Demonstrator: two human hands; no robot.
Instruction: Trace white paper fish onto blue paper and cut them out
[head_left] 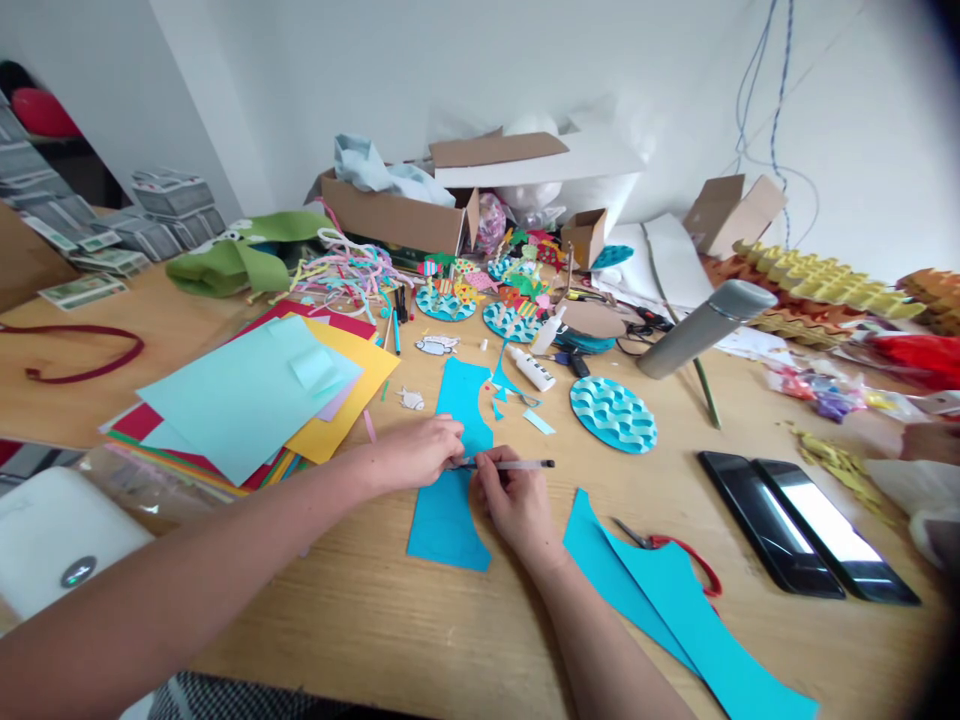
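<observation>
A blue sheet of card with curved cut edges lies on the table under both hands. My right hand is closed around a slim pen, held almost level across the sheet. My left hand has its fingers curled together on the sheet's left side, close to the pen's tip; what they grip, if anything, is hidden. To the right, more cut blue card partly covers red-handled scissors. Just beyond the hands are small blue scraps, a white fish cutout and a white glue bottle.
Stacked coloured paper lies left, near a white device. Rightward are a wavy-patterned blue disc, a grey flask and two phones. Fish decorations and cardboard boxes fill the back. Another person's hand shows far right.
</observation>
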